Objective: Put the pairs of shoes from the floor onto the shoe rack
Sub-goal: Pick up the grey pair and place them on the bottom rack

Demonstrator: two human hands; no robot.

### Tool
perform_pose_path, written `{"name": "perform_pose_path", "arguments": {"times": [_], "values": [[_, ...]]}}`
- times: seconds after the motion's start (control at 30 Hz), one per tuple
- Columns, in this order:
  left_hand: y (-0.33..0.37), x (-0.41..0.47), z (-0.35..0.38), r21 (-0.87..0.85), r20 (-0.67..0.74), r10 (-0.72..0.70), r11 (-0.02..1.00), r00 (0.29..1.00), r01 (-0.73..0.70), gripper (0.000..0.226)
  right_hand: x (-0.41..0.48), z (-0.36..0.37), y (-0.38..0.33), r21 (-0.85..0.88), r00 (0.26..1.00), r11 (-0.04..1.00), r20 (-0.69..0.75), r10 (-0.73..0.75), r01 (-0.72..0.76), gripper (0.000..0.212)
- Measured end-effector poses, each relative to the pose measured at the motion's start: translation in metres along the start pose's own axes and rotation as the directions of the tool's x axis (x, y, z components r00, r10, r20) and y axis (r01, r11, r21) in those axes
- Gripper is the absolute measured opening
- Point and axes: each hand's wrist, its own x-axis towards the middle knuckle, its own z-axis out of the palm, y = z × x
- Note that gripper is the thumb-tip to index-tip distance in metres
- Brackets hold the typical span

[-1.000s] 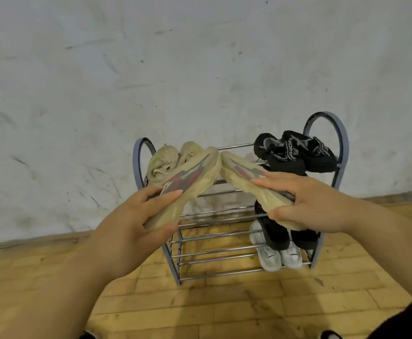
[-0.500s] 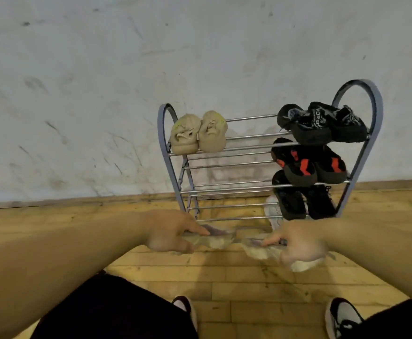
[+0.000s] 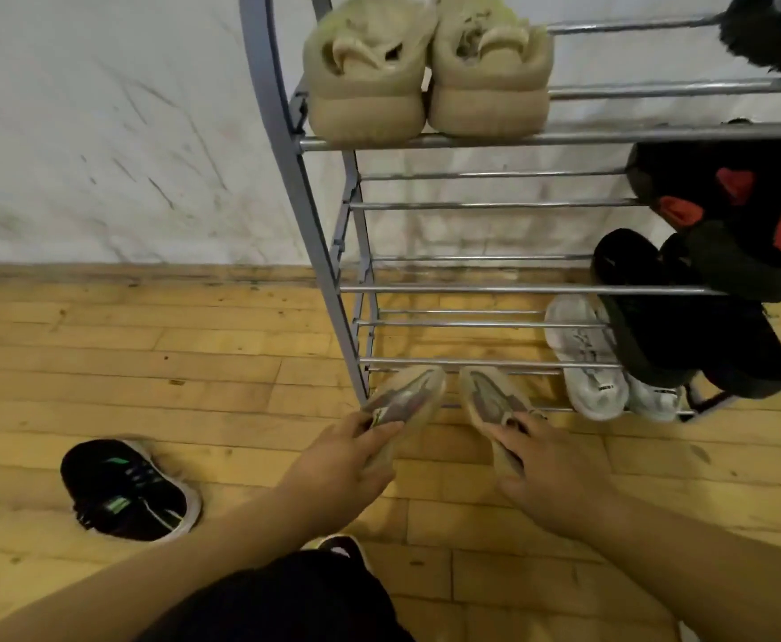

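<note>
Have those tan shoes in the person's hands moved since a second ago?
Yes: the tan shoes dropped from level with the shoe rack's top shelf down to its bottom shelf.

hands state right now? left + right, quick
Left hand: closed, gripping the left tan shoe, low in front of the shoe rack.
Right hand: closed, gripping the right tan shoe beside it.

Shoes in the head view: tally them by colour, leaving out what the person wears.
Beige shoes: 2
Tan-and-grey shoes: 2
White shoes: 2
Black-and-red shoes: 2
Plain black shoes: 3, one cut off at the top edge
Black-and-green shoe: 1
Total: 12
</note>
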Motion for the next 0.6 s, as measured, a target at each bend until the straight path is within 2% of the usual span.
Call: {"name": "perform_pose_path", "arguments": {"times": [0.2, 0.33, 0.4, 0.5, 0.6], "values": [[0.004, 0.072, 0.05, -0.021, -0.055, -0.029, 0.999, 0.998, 0.028, 0.061, 0.074, 0.029, 0.012, 0.034, 0.988, 0.996, -0.13, 0.084, -0.081, 0.072], [0.01, 0.123, 0.061, -0.072, -0.068, -0.108, 0.992, 0.992, 0.103, 0.06, 0.117, 0.032, 0.019, 0.015, 0.968, 0.997, -0.238, 0.077, -0.075, 0.074], [0.01, 0.143, 0.062, -0.037, -0.072, -0.144, 0.989, 0.987, 0.142, 0.058, 0.133, 0.032, 0.021, -0.004, 0.973, 0.996, -0.212, 0.089, -0.092, 0.076], [0.002, 0.157, 0.056, 0.002, 0.05, -0.182, 0.983, 0.982, 0.183, 0.061, 0.141, 0.03, 0.022, -0.106, 0.993, 0.992, -0.095, 0.065, -0.075, 0.08], [-0.01, 0.149, 0.057, 0.079, 0.16, -0.084, 0.994, 0.983, 0.072, 0.074, 0.133, 0.035, 0.028, -0.176, 0.999, 0.983, -0.029, 0.042, -0.047, 0.076]]}}
